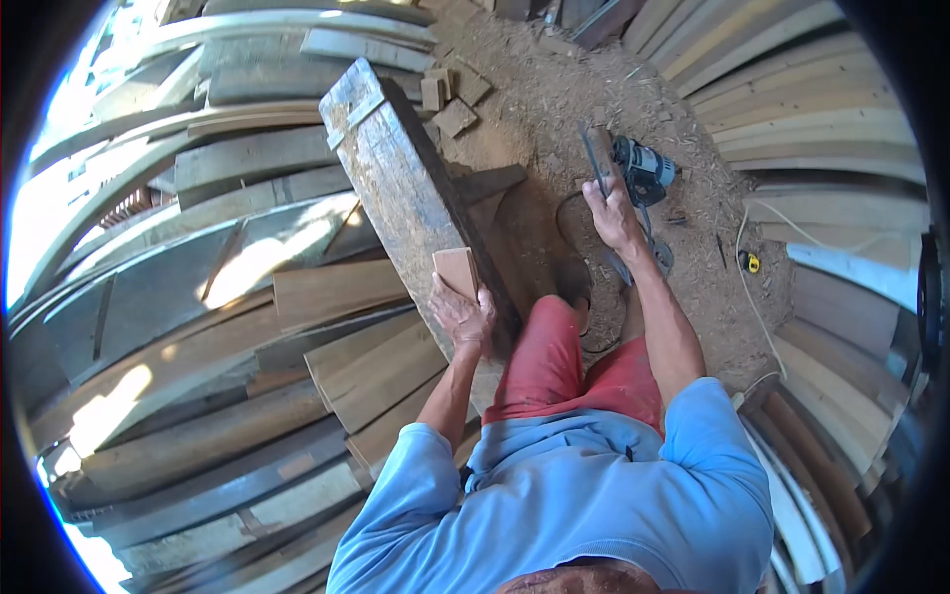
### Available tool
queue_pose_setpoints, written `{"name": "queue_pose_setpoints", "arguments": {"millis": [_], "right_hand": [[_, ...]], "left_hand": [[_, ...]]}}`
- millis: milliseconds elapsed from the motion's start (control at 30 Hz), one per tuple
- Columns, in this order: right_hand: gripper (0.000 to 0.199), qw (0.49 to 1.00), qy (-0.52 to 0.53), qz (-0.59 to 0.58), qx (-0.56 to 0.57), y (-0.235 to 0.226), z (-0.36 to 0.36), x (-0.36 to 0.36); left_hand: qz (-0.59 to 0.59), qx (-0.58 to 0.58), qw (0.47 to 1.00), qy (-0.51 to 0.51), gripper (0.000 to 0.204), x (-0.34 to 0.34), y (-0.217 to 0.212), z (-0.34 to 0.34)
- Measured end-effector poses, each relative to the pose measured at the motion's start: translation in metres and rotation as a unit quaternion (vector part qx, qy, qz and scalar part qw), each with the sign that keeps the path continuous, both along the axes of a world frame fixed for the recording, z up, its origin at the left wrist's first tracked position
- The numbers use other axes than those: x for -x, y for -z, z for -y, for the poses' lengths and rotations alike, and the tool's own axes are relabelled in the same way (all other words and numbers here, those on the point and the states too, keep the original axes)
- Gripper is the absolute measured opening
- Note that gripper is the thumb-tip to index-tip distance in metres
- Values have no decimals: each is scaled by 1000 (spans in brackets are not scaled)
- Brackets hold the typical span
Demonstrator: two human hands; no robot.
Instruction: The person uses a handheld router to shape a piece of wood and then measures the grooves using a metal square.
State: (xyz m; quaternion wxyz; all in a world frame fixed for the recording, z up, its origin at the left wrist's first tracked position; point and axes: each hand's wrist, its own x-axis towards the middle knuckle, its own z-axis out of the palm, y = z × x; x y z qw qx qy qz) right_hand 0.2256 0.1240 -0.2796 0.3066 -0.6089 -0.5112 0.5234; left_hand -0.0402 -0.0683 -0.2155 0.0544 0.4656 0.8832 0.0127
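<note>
A small rectangular wooden block [456,269] is gripped in my left hand [462,315], over the near part of a thick, worn wooden bench [391,183]. My right hand [614,213] is raised to the right of the bench, closed around a long, thin, dark tool [591,153]; its exact kind is hard to make out. Just beyond that hand, a grey and black power tool [645,168] lies on the ground. A cord runs near it.
Wooden boards [237,158] are stacked along the left, and more boards [792,109] line the right. Several small wooden blocks [455,117] lie past the bench on shavings-covered ground [539,109]. A yellow tape measure [753,263] and a pale cable [742,287] lie at right.
</note>
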Motion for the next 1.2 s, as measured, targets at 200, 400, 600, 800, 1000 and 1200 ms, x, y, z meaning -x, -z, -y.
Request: {"name": "queue_pose_setpoints", "arguments": {"millis": [200,400,600,800,1000,1200], "right_hand": [[42,996,-11,54,66,-56,82,-22],[42,989,-46,129,54,-129,171,4],[38,986,-150,53,46,-173,244,3],[64,987,-157,-18,-25,-249,290,10],[84,949,-288,35,-124,-283,323,39],[76,898,-351,6,-265,-270,333,66]], "left_hand": [[37,10,999,-20,102,4,7,-1],[-8,-30,999,-22,101,6,20,1],[393,-221,892,19,74,26,-12,22],[795,-22,599,-91,49,-14,-96,47],[795,52,601,-69,69,-40,-141,103],[790,65,606,-61,68,-1,-154,139]]}}
